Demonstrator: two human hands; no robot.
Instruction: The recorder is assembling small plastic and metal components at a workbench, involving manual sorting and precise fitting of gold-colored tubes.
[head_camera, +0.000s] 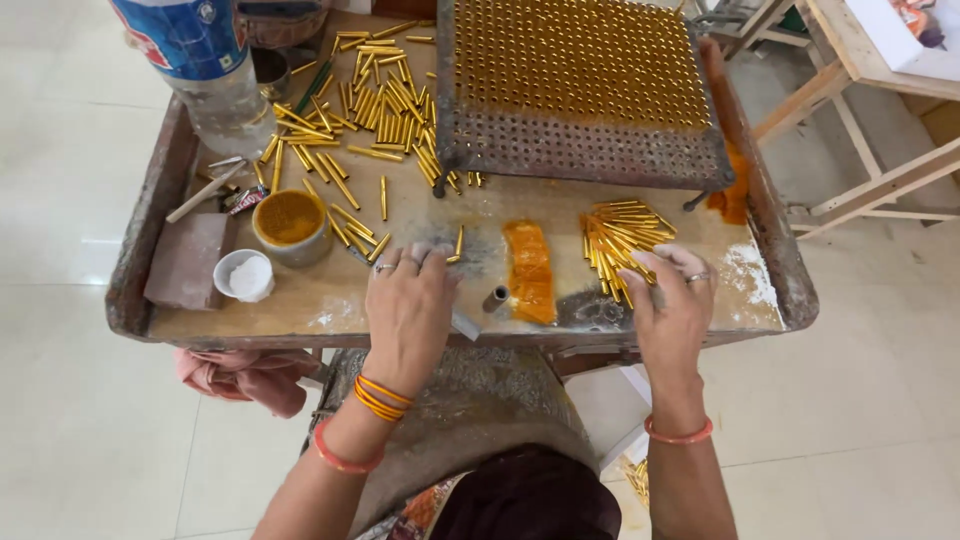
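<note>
My left hand rests palm down on the tray table, fingertips near a loose gold tube; what it grips, if anything, is hidden. My right hand reaches into a fanned pile of gold tubes, fingers curled over the near ones. Between my hands lie an orange cloth strip and a small grey cylinder. A perforated metal rack filled with upright gold tubes stands at the back.
Many loose gold tubes spread over the back left. A cup of orange-brown paste, a small white dish, a brown block and a plastic bottle stand on the left. Wooden frames stand right.
</note>
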